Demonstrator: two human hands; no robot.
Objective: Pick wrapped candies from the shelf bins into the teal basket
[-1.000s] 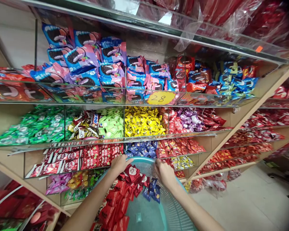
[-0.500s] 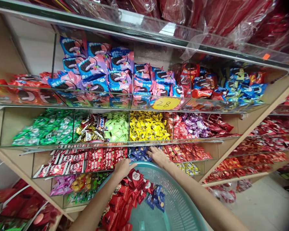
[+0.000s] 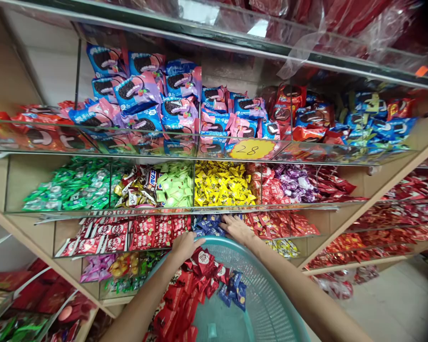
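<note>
A teal plastic basket [image 3: 267,285] with perforated sides is tilted below the shelves. My left hand [image 3: 183,245] is closed over its far rim, thumb lying along the edge. Inside the basket are red packets [image 3: 185,297] on the left and several blue-wrapped candies [image 3: 233,290] near the middle. My right hand [image 3: 238,229] reaches past the rim into a shelf compartment of blue-wrapped candies [image 3: 209,224]. Its fingers are apart and bent down over them; the fingertips are partly hidden among the wrappers.
Red-and-white packets [image 3: 107,232] lie left of the blue candies, red-wrapped candies [image 3: 271,224] on the right. Above runs a glass-fronted shelf with yellow candies [image 3: 223,185] and green candies [image 3: 78,185]. Higher up are cookie packs [image 3: 137,92] and a yellow price tag [image 3: 252,149] reading 28.
The view has shifted slightly, so the shelf goods sit a little differently in the picture. My left hand stays on the rim and my right hand stays at the blue candies.
</note>
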